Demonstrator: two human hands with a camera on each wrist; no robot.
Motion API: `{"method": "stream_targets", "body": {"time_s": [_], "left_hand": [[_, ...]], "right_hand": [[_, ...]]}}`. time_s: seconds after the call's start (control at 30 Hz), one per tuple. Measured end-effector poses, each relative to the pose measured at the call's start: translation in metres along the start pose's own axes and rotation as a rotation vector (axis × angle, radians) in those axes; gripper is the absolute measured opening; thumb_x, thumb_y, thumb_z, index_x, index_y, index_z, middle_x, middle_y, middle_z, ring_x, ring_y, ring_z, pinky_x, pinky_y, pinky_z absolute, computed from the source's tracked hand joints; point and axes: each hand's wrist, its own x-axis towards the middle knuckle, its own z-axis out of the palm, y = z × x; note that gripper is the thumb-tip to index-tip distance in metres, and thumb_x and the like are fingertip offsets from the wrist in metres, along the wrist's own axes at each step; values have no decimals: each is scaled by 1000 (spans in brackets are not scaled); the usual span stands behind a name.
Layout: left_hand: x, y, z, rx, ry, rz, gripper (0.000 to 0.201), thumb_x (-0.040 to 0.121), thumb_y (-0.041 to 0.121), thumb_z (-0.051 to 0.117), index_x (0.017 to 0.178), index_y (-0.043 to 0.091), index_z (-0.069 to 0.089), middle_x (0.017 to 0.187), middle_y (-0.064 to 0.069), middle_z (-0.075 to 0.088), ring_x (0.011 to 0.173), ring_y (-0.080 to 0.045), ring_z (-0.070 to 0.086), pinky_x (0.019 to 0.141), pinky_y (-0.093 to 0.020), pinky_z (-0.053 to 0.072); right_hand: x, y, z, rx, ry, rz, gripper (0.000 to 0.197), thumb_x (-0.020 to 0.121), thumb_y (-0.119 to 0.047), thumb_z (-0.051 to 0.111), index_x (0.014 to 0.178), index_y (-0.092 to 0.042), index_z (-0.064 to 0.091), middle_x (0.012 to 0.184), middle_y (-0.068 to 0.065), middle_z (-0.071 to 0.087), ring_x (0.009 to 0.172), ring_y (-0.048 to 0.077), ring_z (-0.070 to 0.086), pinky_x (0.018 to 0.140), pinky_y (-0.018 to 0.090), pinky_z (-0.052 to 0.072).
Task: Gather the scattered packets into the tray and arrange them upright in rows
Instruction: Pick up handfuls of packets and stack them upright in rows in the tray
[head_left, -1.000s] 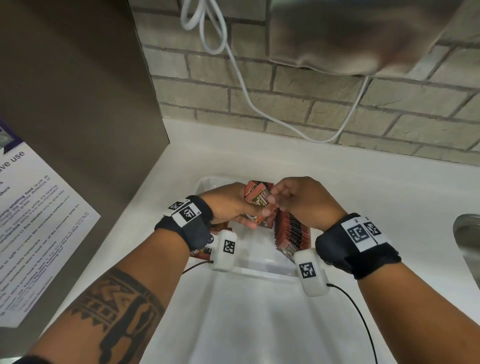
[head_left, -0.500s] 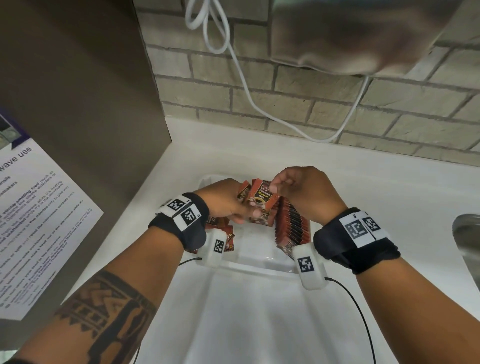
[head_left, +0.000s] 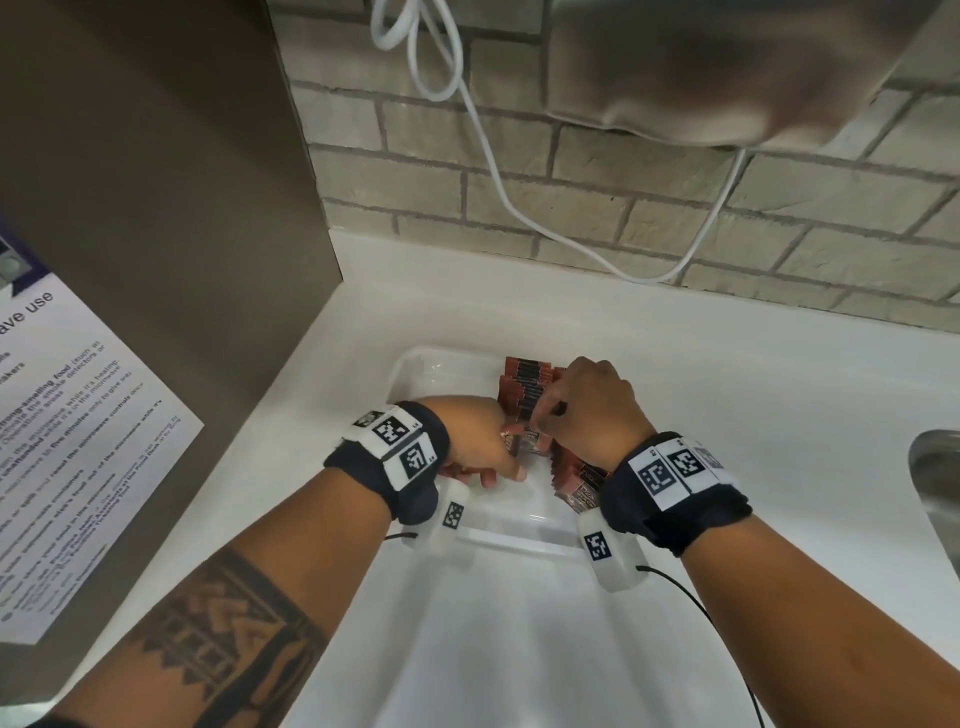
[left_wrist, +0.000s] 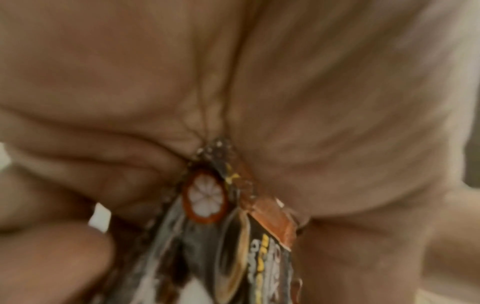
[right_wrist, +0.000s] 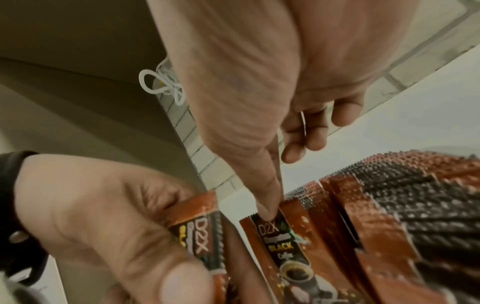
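Left hand (head_left: 480, 441) clutched spare packets (right_wrist: 200, 236); right hand (head_left: 592, 410) pinched one packet (right_wrist: 283, 238) beside the upright row (head_left: 524, 387) (inside the tray (head_left: 415, 364)).

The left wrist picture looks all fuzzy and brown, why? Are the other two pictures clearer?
Left wrist view: the camera sits too close, so the left hand fills it, blurred, and the packets it grips look smeared. Right wrist view: sharper, print on a packet is readable, but edges bend. Head view: clearest, though the grey thing on the wall is blurred.

Packets in the tray (head_left: 415, 364)
A row of packets (head_left: 524, 387) stands along the tray's right side; sink (head_left: 935, 483) lies far right.
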Motion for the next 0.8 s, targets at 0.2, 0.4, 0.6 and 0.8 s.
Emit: {"method": "stream_targets", "body": {"time_s": [0.2,0.4,0.6,0.8], "left_hand": [[15,15,10,160,-14,18,29,96,38,65,90,10,69,48,11,63,40,-7,49,34,-8,34],[23,15,11,202,-45,25,35,97,39,63,108,6,72,89,0,76,50,-8,51,33,-8,31],[27,12,12,187,-43,0,40,96,42,63,118,9,71,98,0,77,52,-9,52,37,-12,35],[25,13,11,177,-54,-6,39,97,42,63,122,12,68,105,-1,78,53,-10,53,39,-13,37]], "right_hand": [[1,-2,3,-57,-28,11,16,88,-30,61,84,-35,75,107,-4,51,109,21,43,93,36,36],[2,-2,3,-76,-38,22,19,89,-28,59,84,-33,76,106,-1,52,108,24,45,92,38,39],[4,2,4,-54,-37,16,19,88,-27,59,84,-34,76,103,-2,53,106,23,46,89,36,38],[5,6,5,-44,-28,3,22,87,-24,60,79,-37,75,101,-6,54,104,20,48,89,36,39]]}}
